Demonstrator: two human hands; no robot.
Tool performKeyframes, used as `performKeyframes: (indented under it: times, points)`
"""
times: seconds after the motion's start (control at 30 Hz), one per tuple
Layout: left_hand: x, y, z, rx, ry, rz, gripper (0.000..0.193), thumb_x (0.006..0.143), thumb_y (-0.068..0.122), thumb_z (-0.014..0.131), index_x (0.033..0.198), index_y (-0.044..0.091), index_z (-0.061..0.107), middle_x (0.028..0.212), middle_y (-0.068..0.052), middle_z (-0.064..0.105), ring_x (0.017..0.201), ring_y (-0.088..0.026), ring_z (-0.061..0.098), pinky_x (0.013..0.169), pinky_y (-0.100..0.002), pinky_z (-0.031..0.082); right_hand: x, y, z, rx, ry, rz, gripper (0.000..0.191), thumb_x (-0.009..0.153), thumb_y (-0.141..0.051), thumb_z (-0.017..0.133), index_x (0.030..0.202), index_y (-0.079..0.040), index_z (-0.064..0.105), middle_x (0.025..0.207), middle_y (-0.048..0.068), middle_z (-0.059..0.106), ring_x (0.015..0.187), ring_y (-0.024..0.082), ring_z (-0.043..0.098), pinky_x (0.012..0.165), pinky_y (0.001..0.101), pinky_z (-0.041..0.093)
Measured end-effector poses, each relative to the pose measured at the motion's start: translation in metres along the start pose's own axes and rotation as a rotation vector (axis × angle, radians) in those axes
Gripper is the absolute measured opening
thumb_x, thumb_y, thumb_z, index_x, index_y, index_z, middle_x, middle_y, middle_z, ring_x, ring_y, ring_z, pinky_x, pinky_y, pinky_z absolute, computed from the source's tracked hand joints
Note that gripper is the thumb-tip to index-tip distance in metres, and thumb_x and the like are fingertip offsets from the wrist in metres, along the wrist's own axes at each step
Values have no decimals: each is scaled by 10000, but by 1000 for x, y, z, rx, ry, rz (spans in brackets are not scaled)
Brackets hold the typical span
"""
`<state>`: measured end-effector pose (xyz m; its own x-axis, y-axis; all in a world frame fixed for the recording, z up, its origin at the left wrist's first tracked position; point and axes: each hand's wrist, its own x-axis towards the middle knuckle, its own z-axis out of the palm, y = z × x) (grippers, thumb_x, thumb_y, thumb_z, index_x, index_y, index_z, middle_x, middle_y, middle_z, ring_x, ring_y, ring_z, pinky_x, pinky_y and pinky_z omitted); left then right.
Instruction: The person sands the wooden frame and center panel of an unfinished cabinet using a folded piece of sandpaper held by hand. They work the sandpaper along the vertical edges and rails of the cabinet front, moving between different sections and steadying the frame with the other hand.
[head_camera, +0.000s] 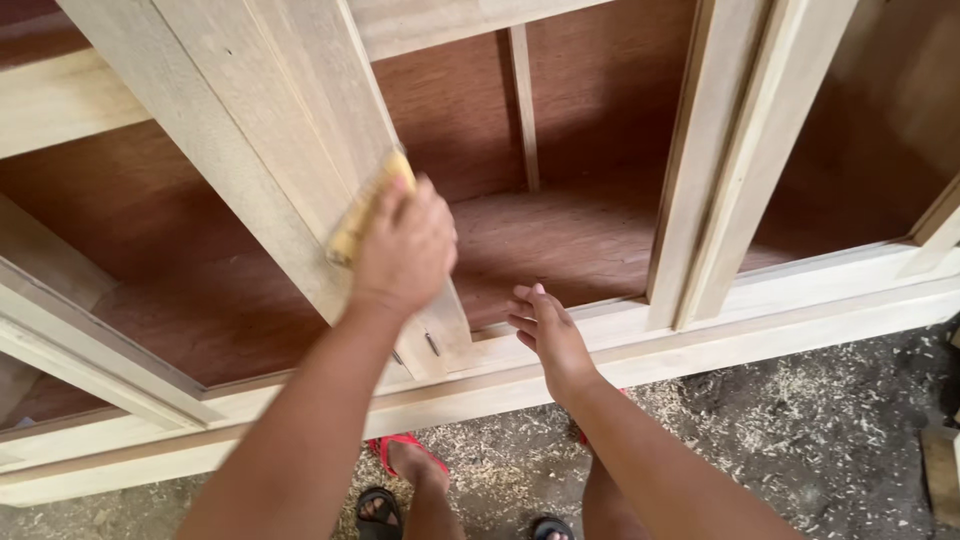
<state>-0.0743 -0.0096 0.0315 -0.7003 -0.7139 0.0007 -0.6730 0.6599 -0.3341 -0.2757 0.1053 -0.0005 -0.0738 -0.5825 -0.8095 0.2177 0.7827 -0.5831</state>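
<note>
Pressing a yellow sanding pad (368, 205) on a pale wood post (260, 150), my left hand (405, 250) has its fingers curled tight around it. My right hand (548, 330) is open, holding nothing, fingertips on the bottom rail (800, 320) of the cabinet. Sawdust (800, 440) covers the floor.

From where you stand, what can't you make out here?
- Sanding pad: mostly covered by the left hand; head view.
- Wooden frame: top and both ends cut off by the picture's edges.
- Right hand: palm faces away, fingertips hidden behind the rail.
- Feet in sandals: partly hidden by the forearms and bottom edge.
</note>
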Motion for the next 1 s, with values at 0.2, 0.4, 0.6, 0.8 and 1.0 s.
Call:
performKeyframes:
  times: [0.2,0.4,0.6,0.8,1.0]
  points:
    - [-25,71,14,-357,-533,-129,518,1010,411,469,1318,17,603,1265,-165,653,1146,-293,633,983,-438,447,3,-2,-3,16,-30,-44,671,1036,-521,271,1496,-70,457,1451,130,591,1385,272,525,1178,420,362]
    - [-68,122,62,-21,-478,308,850,941,606,433,1494,-38,403,1541,-193,417,1465,-323,308,1224,-434,131,9,-2,-30,-14,30,-48,649,1023,-506,321,1491,-76,457,1454,124,594,1385,265,531,1176,413,367]
    - [-49,65,70,-11,-195,343,517,961,230,517,1389,-55,574,1329,-168,616,1243,-307,533,1060,-418,375,20,12,-71,-10,137,-68,558,989,-401,499,1448,-84,519,1420,119,631,1349,238,562,1157,400,386]
    - [-15,-19,11,-58,162,179,382,841,266,554,1149,89,693,1241,-96,668,1228,-260,587,1088,-454,418,16,15,-82,-27,156,-127,560,971,-428,562,1438,-117,549,1389,104,666,1345,224,575,1153,410,381]
    - [-48,54,1,-191,46,311,534,813,329,511,1290,142,661,1359,-17,649,1279,-205,579,1054,-411,473,-5,-6,-49,-129,107,35,542,937,-458,576,1408,-190,582,1412,37,640,1379,244,509,1157,417,360]
